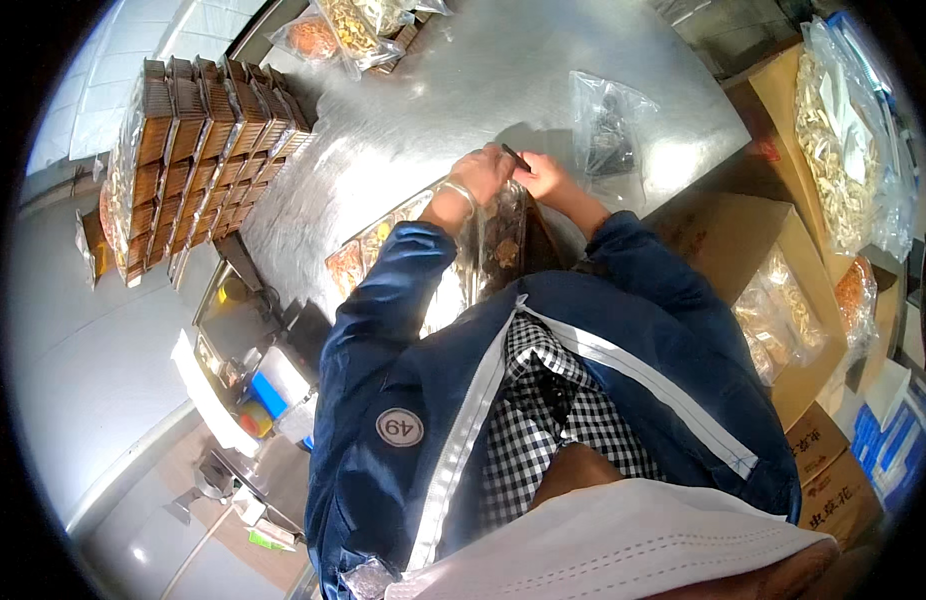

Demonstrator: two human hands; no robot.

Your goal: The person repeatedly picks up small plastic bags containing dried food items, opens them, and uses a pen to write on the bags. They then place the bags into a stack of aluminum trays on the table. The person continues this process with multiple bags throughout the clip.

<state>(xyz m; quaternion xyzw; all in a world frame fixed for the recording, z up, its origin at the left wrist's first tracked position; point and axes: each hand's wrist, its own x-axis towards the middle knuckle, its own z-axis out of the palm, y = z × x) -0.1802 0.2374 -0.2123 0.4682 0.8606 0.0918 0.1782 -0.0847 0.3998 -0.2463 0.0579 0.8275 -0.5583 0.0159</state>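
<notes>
My left hand (483,175), with a bracelet at its wrist, has its fingers curled close beside the right hand over the metal table. Whatever it grips, if anything, is hidden. Between the thumb and fingers of my right hand (549,182) is a thin dark stick-like piece (516,157), whose kind I cannot make out. Right below both hands, against my body, lies a brown tray (526,240) with dark dried pieces in it. Other dried goods (368,245) in orange, yellow and white show left of it, partly covered by my left sleeve.
Brown compartment trays (198,150) stand in a tall stack at the left. A clear bag of dark pieces (608,135) lies right of my hands on the metal table (463,90). More bags (353,35) sit at the far edge. Cardboard boxes (728,235) with bagged dried goods stand at right.
</notes>
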